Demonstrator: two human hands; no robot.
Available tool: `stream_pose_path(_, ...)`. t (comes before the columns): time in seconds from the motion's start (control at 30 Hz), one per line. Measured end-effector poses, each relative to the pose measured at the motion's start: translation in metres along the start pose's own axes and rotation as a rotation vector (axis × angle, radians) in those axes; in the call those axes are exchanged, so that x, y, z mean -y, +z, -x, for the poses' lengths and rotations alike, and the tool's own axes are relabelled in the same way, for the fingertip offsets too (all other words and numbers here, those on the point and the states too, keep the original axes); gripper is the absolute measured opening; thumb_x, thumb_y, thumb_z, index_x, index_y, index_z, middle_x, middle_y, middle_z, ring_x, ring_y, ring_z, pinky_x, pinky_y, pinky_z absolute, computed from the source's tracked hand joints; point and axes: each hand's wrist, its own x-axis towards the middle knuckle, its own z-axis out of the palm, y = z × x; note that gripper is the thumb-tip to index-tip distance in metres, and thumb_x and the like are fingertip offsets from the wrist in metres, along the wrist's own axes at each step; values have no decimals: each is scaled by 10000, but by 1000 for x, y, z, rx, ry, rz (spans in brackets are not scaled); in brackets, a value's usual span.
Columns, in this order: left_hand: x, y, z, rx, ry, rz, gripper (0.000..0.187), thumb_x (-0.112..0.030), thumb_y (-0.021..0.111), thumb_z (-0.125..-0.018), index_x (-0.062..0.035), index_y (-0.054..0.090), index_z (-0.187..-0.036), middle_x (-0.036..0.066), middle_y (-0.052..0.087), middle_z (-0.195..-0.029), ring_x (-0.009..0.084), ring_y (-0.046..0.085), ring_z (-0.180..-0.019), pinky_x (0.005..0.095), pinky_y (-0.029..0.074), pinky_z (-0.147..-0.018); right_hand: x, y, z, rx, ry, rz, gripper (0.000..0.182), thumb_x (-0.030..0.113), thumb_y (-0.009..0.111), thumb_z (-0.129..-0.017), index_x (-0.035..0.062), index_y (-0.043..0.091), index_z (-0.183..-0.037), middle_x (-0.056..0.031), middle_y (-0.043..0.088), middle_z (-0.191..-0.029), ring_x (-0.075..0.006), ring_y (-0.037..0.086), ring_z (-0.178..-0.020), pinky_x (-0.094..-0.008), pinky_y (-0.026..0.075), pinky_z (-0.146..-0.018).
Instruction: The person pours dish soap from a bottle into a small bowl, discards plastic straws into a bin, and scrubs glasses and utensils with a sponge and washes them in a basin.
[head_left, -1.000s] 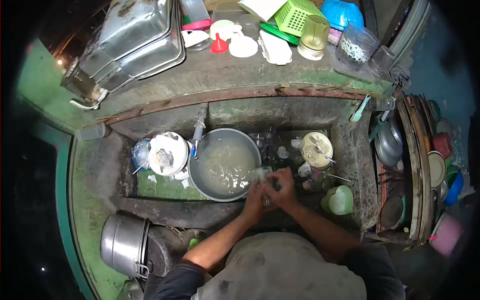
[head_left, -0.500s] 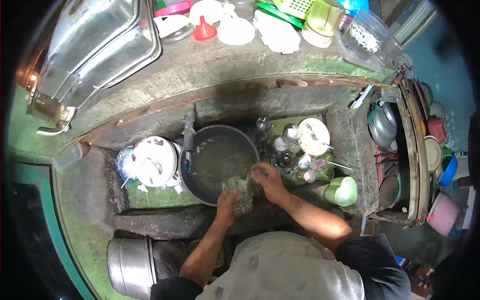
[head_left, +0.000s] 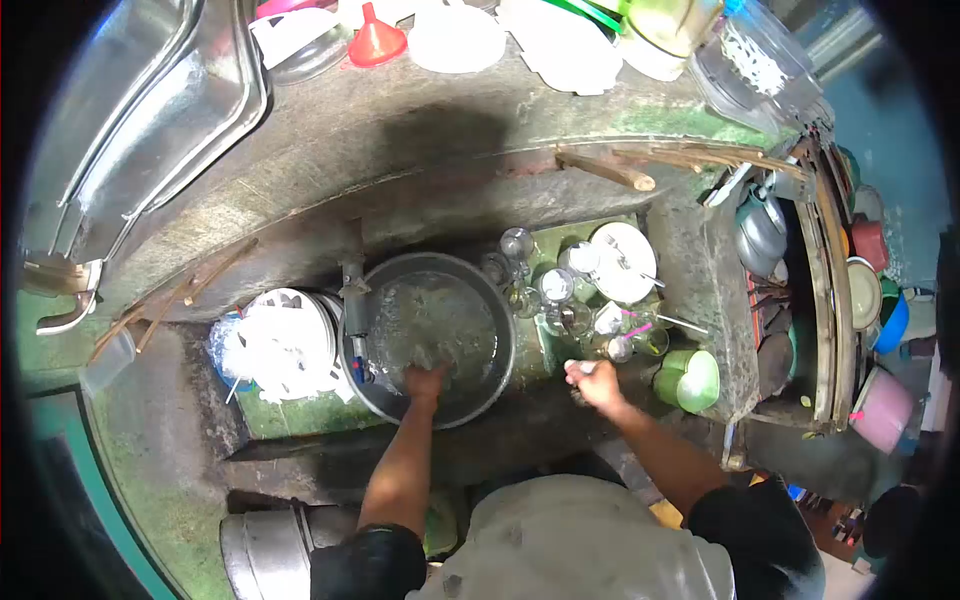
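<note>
My left hand [head_left: 427,385] reaches into the water of a large dark basin [head_left: 505,350]. Its fingers are under the surface and blurred, so what they hold does not show. To the right of the basin, my right hand [head_left: 598,387] is closed, with a small pale thing at its fingertips that I cannot make out. Just beyond that hand stand several glasses, among them a clear glass [head_left: 555,285] and one with a pink straw [head_left: 620,348]. A green heart-shaped container [head_left: 687,380] is to its right.
Stacked white plates [head_left: 290,345] stand left of the basin, beneath a tap [head_left: 356,320]. A white plate with cutlery [head_left: 625,255] lies behind the glasses. Sticks [head_left: 605,170] jut from the back ledge, which holds a red funnel [head_left: 377,42]. A metal pot [head_left: 262,552] sits lower left.
My left hand has gone down into the basin water, and the clear glass mug is no longer visible in it. My right hand has moved right, away from the basin. The view has shifted slightly.
</note>
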Motion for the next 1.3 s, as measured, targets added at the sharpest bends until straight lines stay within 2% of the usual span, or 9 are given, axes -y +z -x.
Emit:
stream_pose_path(0.27,38,-6,-30,-13,240,-626,756,-314,801,-741,18,469,-1334,210,674,-1042,295,647,-1000,389,490,-901,107,-1,-121,-201,-404,413,341,143,616,-827,124,691,-1158,-180,712,-994,-322,698,-897,-400,541,-838)
stream_pose_path(0.43,-69,-54,57,28,-102,459,475,-48,617,-911,-15,459,-1357,108,596,-1224,180,570,-1079,309,463,-915,138,35,-215,70,-392,903,382,229,679,-794,117,659,-1159,-196,672,-1096,-378,635,-1054,-475,519,-905)
stream_pose_path(0.77,-84,-56,158,46,-1,534,355,-85,578,-955,-68,498,-1301,33,577,-1190,96,572,-901,255,486,-701,117,37,-253,-13,-446,1009,394,310,614,-827,63,677,-1128,-216,654,-1115,-393,627,-1044,-458,516,-897)
stream_pose_path(0.87,-88,-46,174,78,68,509,330,-82,575,-959,-64,514,-1283,25,610,-1127,96,584,-877,245,482,-692,117,1,-227,-98,-519,800,354,293,638,-820,63,688,-1083,-172,667,-1109,-353,635,-1023,-458,527,-842)
stream_pose_path(0.93,-106,-42,188,117,78,487,276,-81,574,-967,-53,548,-1239,20,637,-1052,87,593,-899,234,480,-695,120,-30,-183,76,-304,-330,217,175,666,-797,71,692,-986,-82,683,-993,-308,653,-876,-448,533,-750)
stream_pose_path(1.03,-137,-23,199,221,98,421,268,-60,561,-971,-34,561,-1237,51,648,-1118,107,599,-948,247,490,-778,112,-71,-136,298,46,-1169,216,201,673,-823,95,666,-1011,-30,650,-899,-246,624,-804,-411,518,-657)
stream_pose_path(1.17,-219,28,196,357,335,487,403,-27,583,-952,-37,486,-1343,107,600,-1260,129,586,-1044,264,482,-890,66,-75,-97,413,63,-1648,231,239,672,-830,121,632,-1025,-52,627,-855,-235,601,-740,-395,493,-583)
stream_pose_path(1.23,-280,48,206,411,482,531,660,-19,671,-891,-90,358,-1467,157,442,-1426,171,552,-1116,318,446,-1001,43,-67,-89,1072,-277,-1773,234,287,657,-844,126,617,-1009,-49,611,-833,-218,573,-682,-365,457,-533)
stream_pose_path(1.3,-322,68,212,311,759,447,774,-85,763,-829,-131,351,-1482,164,402,-1444,225,546,-1130,348,457,-986,47,-72,-48,726,-63,-1751,232,315,640,-854,126,611,-985,-45,593,-799,-205,544,-630,-346,437,-511)
